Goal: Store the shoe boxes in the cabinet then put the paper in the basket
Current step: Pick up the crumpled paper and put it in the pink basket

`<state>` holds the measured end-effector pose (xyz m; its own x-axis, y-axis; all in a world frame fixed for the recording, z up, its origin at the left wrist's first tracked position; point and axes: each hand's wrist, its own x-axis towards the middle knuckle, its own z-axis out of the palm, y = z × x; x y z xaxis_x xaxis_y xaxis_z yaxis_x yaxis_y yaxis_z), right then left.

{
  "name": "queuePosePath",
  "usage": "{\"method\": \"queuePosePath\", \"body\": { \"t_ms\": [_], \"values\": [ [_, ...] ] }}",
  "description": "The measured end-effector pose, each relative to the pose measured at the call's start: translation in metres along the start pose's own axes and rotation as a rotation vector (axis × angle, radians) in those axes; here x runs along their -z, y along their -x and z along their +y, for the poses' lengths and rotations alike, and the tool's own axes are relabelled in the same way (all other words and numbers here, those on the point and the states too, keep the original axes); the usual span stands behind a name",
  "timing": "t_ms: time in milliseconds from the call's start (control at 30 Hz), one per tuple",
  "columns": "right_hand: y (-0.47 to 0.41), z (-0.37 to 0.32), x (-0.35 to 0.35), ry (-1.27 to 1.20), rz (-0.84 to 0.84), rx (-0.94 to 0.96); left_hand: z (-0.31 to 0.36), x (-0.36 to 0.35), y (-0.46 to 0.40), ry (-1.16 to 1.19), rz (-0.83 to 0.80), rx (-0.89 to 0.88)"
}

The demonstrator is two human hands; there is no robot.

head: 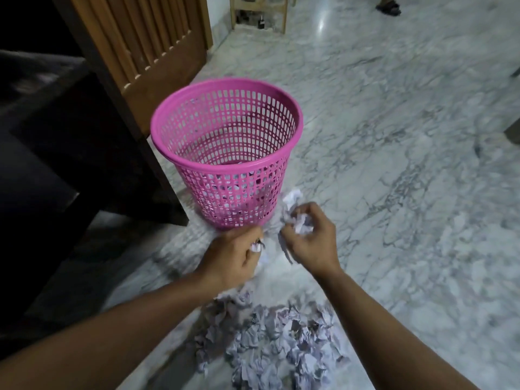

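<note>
Pink basket stands just beyond both grips: left hand closes on paper scraps, right hand clutches crumpled paper.

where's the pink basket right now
In the head view the pink basket stands upright on the marble floor, centre-left, beside the wooden cabinet, just beyond both hands.

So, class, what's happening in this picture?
A person is clearing crumpled paper off a marble floor. The right hand holds a crumpled wad, the left hand grips a smaller scrap, both low beside the upright pink basket. A large paper pile remains on the floor.
</note>
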<state>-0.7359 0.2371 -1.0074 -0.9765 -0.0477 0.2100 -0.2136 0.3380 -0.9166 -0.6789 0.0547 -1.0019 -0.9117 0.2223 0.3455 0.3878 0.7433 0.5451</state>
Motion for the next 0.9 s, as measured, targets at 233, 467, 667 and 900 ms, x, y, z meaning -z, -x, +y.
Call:
{"method": "queuePosePath", "body": {
  "t_ms": [233,467,667,900],
  "values": [
    [-0.119,-0.164,-0.02,-0.253,0.27,0.452,0.035,0.131,-0.14,-0.029,0.668,0.009],
    [-0.205,-0.162,-0.051,0.544,-0.406,0.046,-0.027,0.149,-0.195,-0.341,-0.02,0.671],
    [-0.15,-0.129,0.002,0.211,-0.007,0.226,0.011,0.111,-0.131,-0.312,0.4,0.216],
    [0.067,0.069,0.045,0.37,-0.168,0.041,-0.035,-0.015,0.119,-0.309,-0.482,0.317]
  ]
}}
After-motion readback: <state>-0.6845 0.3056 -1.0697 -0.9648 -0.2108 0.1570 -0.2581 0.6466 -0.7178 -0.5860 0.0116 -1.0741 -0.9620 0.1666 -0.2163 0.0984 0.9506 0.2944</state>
